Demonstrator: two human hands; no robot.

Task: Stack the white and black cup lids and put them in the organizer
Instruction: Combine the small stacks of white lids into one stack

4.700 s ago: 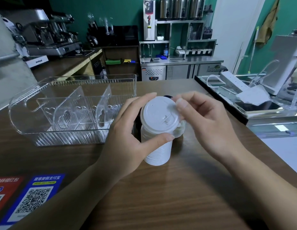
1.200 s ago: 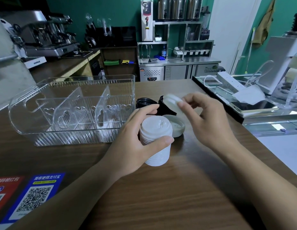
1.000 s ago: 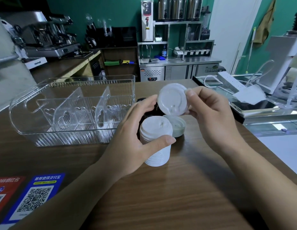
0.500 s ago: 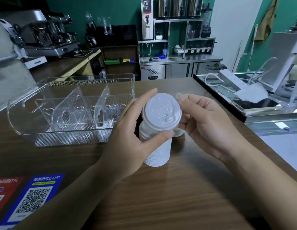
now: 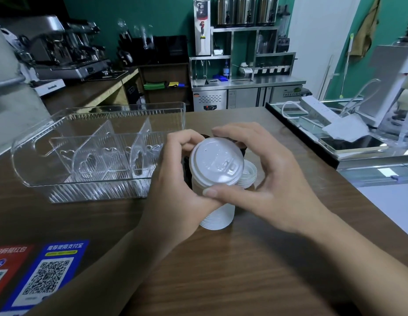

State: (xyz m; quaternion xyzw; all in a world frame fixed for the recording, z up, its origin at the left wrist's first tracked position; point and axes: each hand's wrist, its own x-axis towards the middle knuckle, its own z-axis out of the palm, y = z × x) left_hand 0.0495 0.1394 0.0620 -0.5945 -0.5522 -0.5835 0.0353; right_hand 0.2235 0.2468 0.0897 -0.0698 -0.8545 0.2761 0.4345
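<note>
So the person is mid-stack on the white lids, nothing filed away yet. Going left to right: the clear plastic organizer (image 5: 61, 144) is sitting toward the counter's left side, a bit back from the near edge, and its divided compartments look to be holding no lids at all.

Just right of it, the left hand (image 5: 173, 188) is wrapping the stack of white lids (image 5: 217, 215) from the left, fingers curled round the upper part while the bottom of the stack is resting on the wooden counter (image 5: 221, 281). The topmost white lid (image 5: 217, 161) is sitting at the top of the stack, tilted toward the camera, and whether it's fully seated is hard to tell.

The right hand (image 5: 267, 179) is cupping that same top from the right, thumb lying across the near side just under the lid's rim, fingers arching over the far side. So both hands are closing on the stack, with the top lid right between them.

Behind the stack, a loose white lid (image 5: 249, 173) is lying on the counter, and bits of black lids (image 5: 240, 147) are peeking out past the fingers.

Next move, probably: pressing the top lid down square, grabbing that loose one, then doing the black ones. Lifting the stack over to the organizer will need a grip low enough that it doesn't split.
</note>
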